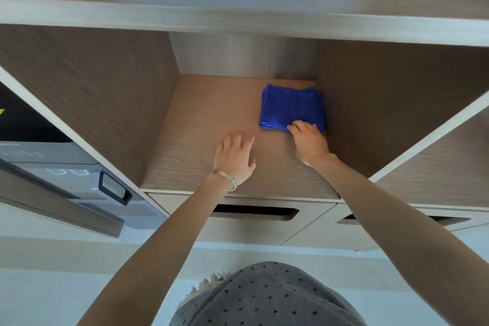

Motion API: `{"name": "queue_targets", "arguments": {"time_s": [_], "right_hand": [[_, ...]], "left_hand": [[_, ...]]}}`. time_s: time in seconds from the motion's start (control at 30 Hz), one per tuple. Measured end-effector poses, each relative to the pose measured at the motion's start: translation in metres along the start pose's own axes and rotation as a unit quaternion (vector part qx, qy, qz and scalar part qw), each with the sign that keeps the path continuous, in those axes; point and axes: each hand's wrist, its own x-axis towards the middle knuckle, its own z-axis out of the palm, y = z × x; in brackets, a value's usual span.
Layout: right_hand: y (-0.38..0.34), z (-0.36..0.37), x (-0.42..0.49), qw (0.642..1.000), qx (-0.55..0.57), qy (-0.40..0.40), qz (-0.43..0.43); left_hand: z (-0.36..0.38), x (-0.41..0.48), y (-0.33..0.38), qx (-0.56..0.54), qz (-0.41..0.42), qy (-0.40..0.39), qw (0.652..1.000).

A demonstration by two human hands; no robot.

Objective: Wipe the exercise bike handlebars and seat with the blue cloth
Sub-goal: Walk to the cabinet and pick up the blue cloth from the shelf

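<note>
Head camera looks down, close, into a wooden cubby [211, 124] (wide-angle).

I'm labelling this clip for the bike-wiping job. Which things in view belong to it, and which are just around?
Part of the job:
- blue cloth, folded in the shelf cubby
- right hand, fingers on the cloth's near edge
- left hand, open and flat on the shelf

Just around:
- wooden shelf unit
- drawers below
- bracelets
</note>
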Motion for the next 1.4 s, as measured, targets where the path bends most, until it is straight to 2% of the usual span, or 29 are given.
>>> {"name": "queue_targets", "arguments": {"time_s": [0.23, 0.33, 0.43, 0.67, 0.8, 0.9, 1.07, 1.13, 1.23, 1.4], "right_hand": [[-0.025, 0.010, -0.085, 0.996, 0.029, 0.067, -0.041], [-0.032, 0.011, -0.116, 0.985, 0.094, 0.119, -0.079], [-0.022, 0.005, -0.121, 0.971, 0.186, 0.097, -0.115], [-0.009, 0.013, -0.085, 0.963, 0.254, 0.089, -0.030], [-0.016, 0.023, -0.103, 0.955, 0.273, 0.111, -0.024], [-0.021, 0.028, -0.122, 0.954, 0.274, 0.112, -0.054], [-0.009, 0.028, -0.135, 0.953, 0.281, 0.054, -0.099], [-0.002, 0.026, -0.135, 0.955, 0.254, 0.036, -0.150], [0.007, 0.024, -0.134, 0.953, 0.205, 0.055, -0.217], [0.006, 0.018, -0.123, 0.942, 0.212, 0.128, -0.228]], "left_hand": [[0.001, -0.011, 0.007, -0.013, 0.033, 0.014, 0.999], [0.003, -0.023, 0.004, -0.016, 0.051, 0.016, 0.998], [0.004, -0.038, -0.003, -0.025, 0.072, 0.021, 0.997], [0.008, -0.054, -0.009, -0.053, 0.148, -0.015, 0.987], [0.009, -0.057, -0.003, -0.059, 0.158, -0.006, 0.986], [0.010, -0.064, 0.002, -0.062, 0.173, 0.010, 0.983], [0.013, -0.078, 0.005, -0.050, 0.166, 0.005, 0.985], [0.012, -0.081, 0.007, -0.046, 0.154, 0.010, 0.987], [0.008, -0.086, 0.014, -0.038, 0.139, 0.025, 0.989], [0.008, -0.096, 0.028, -0.032, 0.105, 0.007, 0.994]]}}
